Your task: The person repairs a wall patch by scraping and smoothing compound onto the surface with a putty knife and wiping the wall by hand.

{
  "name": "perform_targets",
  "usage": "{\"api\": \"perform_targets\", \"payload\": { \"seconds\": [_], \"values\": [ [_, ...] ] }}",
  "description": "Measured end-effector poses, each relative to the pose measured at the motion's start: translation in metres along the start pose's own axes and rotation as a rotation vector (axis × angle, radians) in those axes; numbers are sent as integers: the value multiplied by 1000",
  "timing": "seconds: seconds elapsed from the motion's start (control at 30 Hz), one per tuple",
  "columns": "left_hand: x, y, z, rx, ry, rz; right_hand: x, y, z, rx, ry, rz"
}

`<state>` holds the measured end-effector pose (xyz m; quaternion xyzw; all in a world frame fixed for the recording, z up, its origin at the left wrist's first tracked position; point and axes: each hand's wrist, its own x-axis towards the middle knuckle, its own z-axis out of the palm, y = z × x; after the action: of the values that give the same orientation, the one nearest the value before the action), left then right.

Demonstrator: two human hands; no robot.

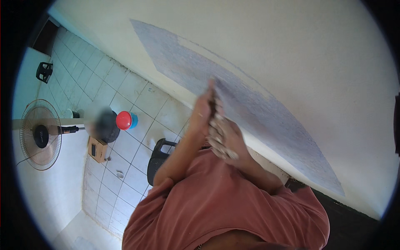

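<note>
My left hand (202, 111) and my right hand (225, 137) are together in front of my chest, touching each other. The left fingers point up and away and are stretched out, smeared a little by motion. My right hand is against the lower side of the left, its fingers bent. Pale, whitish residue coats the right fingers. Whether anything lies between the palms is hidden. Beyond the hands stands a cream wall (266, 41) with a long, curved, rough grey-purple patch (266, 112) on it.
At left stand a pedestal fan (41, 135), a cardboard box (97, 149), a blue bucket with a red lid (124, 120) and a dark, partly blurred shape (109, 127). A black plastic chair (156, 162) is close to my left arm. Another black seat (44, 72) stands farther off on the tiled floor (133, 141).
</note>
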<state>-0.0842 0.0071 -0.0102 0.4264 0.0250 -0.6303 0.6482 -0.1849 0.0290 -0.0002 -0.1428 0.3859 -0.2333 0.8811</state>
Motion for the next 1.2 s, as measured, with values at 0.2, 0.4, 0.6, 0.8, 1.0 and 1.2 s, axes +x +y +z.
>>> {"api": "perform_targets", "payload": {
  "seconds": [0.2,0.4,0.6,0.8,1.0,1.2],
  "values": [
    [-3,-8,1,-54,-160,-3,-26,-14,0,-220,6,16],
    [-15,-18,20,-22,-63,-5,-26,-22,-10,-223,-35,-43],
    [-15,-17,20,170,72,62,-24,-18,-3,-120,-59,-20],
    [6,4,11,-28,28,214,3,-22,6,-146,-227,-109],
    [-38,-51,37,122,5,-16,-70,-36,-44,-168,-4,51],
    [-67,-58,64,-52,-263,-59,-112,-54,-38,-124,18,51]
  ]
}}
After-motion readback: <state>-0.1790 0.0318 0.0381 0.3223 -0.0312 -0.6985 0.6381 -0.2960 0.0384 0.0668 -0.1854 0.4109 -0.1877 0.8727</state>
